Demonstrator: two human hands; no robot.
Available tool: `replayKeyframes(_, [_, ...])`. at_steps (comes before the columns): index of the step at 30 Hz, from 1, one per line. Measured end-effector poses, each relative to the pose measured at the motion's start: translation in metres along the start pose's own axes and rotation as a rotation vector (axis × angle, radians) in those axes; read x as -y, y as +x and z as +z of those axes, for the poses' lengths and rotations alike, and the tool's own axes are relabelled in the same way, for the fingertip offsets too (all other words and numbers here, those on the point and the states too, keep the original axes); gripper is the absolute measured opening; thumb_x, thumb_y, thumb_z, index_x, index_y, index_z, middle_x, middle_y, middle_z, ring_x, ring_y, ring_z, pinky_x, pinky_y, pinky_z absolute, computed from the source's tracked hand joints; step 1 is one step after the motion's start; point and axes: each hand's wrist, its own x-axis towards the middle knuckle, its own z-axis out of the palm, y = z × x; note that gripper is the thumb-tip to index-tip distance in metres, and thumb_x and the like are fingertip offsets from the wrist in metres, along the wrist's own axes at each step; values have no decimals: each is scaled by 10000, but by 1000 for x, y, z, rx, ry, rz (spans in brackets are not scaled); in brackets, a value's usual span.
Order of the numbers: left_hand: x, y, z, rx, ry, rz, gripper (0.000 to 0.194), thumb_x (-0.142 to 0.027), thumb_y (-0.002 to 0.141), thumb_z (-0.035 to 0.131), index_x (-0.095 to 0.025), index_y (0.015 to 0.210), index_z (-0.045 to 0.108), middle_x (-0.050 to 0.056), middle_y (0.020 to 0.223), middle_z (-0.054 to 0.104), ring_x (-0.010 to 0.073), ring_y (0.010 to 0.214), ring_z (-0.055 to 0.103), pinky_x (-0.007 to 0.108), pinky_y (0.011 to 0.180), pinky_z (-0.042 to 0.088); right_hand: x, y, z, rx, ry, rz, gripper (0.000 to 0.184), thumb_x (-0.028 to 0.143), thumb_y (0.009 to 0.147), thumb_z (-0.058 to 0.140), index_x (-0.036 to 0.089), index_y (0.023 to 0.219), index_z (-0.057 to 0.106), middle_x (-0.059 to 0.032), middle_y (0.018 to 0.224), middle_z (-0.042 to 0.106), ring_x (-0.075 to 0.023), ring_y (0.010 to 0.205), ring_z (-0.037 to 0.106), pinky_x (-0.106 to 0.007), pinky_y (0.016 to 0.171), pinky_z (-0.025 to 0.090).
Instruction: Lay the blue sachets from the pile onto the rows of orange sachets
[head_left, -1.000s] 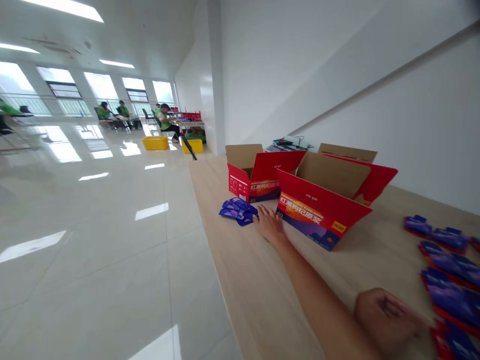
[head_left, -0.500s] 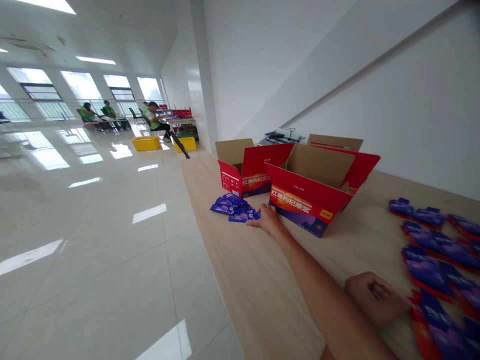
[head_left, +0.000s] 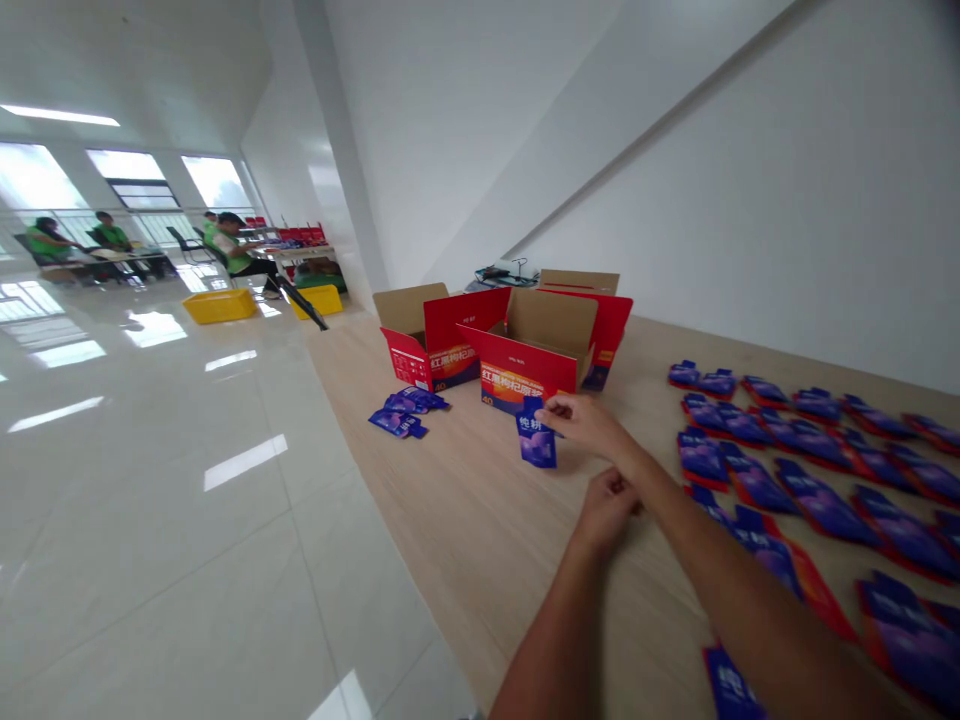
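Note:
My right hand [head_left: 577,420] pinches the top edge of a blue-purple sachet [head_left: 537,438], which hangs upright in front of the nearer red carton [head_left: 525,372]. Just below the right wrist is my left hand [head_left: 609,508], its fingers curled closed; what they hold, if anything, is hidden. To the left, a small loose pile of blue sachets [head_left: 409,408] lies by the other open red carton [head_left: 454,355]. Rows of blue and red sachets [head_left: 795,430] cover the right side of the wooden table [head_left: 480,560].
Behind the cartons, dark items [head_left: 495,274] lie by the white wall. The table's left edge drops to a shiny tiled floor [head_left: 225,560]. Farther off are yellow crates [head_left: 220,306] and several people in green vests seated at tables.
My right hand has come away from the left pile, moving right with one sachet. The left hand has left the sachets on the right and is now below my right wrist. The view has turned right.

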Motion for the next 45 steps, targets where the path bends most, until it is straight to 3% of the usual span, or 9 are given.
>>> replayKeyframes(4, [-19, -7, 7, -53, -258, -85, 412, -485, 706, 864, -133, 810, 679, 55, 696, 589, 151, 615, 584, 234, 549, 415, -2, -59, -57, -131, 183, 72, 359, 568, 907, 599, 210, 906, 631, -33, 866, 724, -182, 781, 680, -296, 715, 558])
replayKeyframes(10, [-46, -20, 14, 143, -450, -242, 533, -601, 919, 681, -99, 1096, 712, 142, 990, 728, 221, 836, 707, 307, 772, 594, -12, -121, -99, -218, 229, 155, 318, 526, 942, 578, 213, 1002, 575, -4, 820, 674, -144, 621, 620, -257, 551, 516])
replayKeyframes(14, [-48, -26, 18, 204, -317, -272, 556, -610, 913, 713, -92, 1114, 722, 146, 1036, 750, 234, 885, 724, 313, 802, 599, -18, -139, -110, -322, 24, 167, 195, 393, 975, 580, 200, 985, 605, -27, 883, 716, -155, 746, 669, -269, 692, 515])
replayKeyframes(18, [-41, -28, 20, 245, -97, -179, 392, -379, 778, 918, -96, 991, 749, 107, 919, 757, 190, 762, 707, 259, 741, 571, -24, -153, -109, -375, -122, 176, 128, 313, 981, 617, 191, 971, 651, -45, 925, 743, -168, 898, 695, -273, 819, 499])
replayKeyframes(25, [-36, -22, 22, 221, 60, -91, 378, -356, 692, 979, -134, 901, 756, 47, 904, 743, 140, 782, 676, 244, 781, 566, -30, -197, -113, -199, 158, 283, 466, 608, 911, 670, 168, 1060, 706, -14, 782, 723, -131, 615, 644, -225, 585, 484])
replayKeyframes(33, [-32, -35, 45, 358, 207, -130, 392, -425, 687, 972, -139, 856, 765, 66, 830, 729, 161, 729, 667, 239, 677, 554, -27, -261, -138, -200, 159, 296, 363, 540, 912, 663, 180, 871, 672, 17, 699, 647, -127, 602, 594, -234, 564, 451])
replayKeyframes(37, [-33, -37, 46, 351, 240, -154, 496, -497, 690, 953, -140, 987, 778, 124, 964, 754, 214, 827, 701, 257, 693, 564, -21, -330, -168, -344, 207, 383, 298, 488, 915, 658, 191, 889, 635, 8, 788, 663, -130, 687, 614, -247, 637, 493])
replayKeyframes(42, [-29, -25, 31, 263, 218, -168, 479, -471, 711, 927, -147, 1022, 762, 102, 925, 741, 208, 812, 682, 259, 695, 572, -13, -460, -211, -525, 97, 648, 387, 586, 898, 652, 207, 972, 673, -14, 812, 653, -151, 719, 595, -270, 651, 490])
replayKeyframes(45, [-26, -17, 24, 234, 223, -187, 420, -453, 749, 887, -158, 1024, 766, 78, 883, 726, 191, 786, 660, 241, 683, 572, -13, -532, -217, -579, 59, 821, 450, 652, 876, 645, 211, 951, 693, -27, 805, 642, -155, 700, 569, -279, 642, 473])
